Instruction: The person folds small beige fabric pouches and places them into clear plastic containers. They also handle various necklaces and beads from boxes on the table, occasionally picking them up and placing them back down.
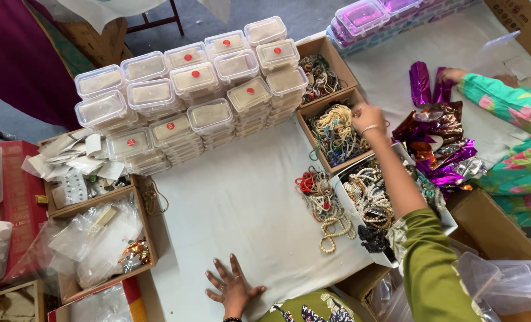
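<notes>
My left hand (pixel 233 289) lies flat on the white cloth (pixel 241 203) near the front edge, fingers spread, holding nothing. My right hand (pixel 368 120), at the end of a green sleeve, reaches forward into a cardboard box of bead necklaces (pixel 334 134). Its fingers curl down among the strands; whether they grip one cannot be seen. A loose pile of beaded necklaces (pixel 325 206) lies on the cloth beside a white box of more beads (pixel 370 194) under my forearm.
Stacks of clear plastic lidded boxes (pixel 194 95) fill the back of the cloth. Cardboard boxes with paper and plastic bags (pixel 98 238) stand at the left. Another person in a floral sleeve (pixel 510 107) handles shiny purple wrappers (pixel 438 137) at the right.
</notes>
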